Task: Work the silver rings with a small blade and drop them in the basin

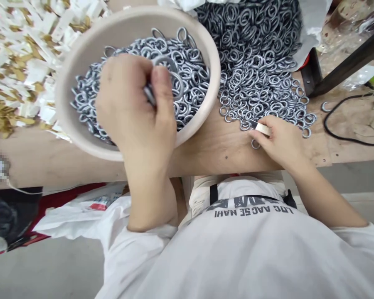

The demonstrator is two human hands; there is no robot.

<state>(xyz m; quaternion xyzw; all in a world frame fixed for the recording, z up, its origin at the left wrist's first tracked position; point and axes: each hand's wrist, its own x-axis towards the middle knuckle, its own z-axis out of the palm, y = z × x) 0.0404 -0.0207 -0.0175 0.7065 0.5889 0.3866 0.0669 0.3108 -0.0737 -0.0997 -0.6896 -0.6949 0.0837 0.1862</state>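
My left hand (134,99) is raised over the beige basin (202,112), closed around grey metal rings that show between thumb and fingers. Many more metal rings (190,74) fill the basin beneath it. On the table, my right hand (282,139) pinches a small cream-coloured block with a dark end (263,129) between thumb and fingers. The block's dark end is at the near edge of a spread pile of metal rings (252,89). A single ring (255,144) lies just below the block.
White and gold pieces (28,62) are heaped at the left. Darker rings (252,25) spill from a white sack (314,20) at the back. On the right are a dark metal bar (349,62), a black cable (339,135) and clear plastic wrap. The wooden table edge (218,168) runs before me.
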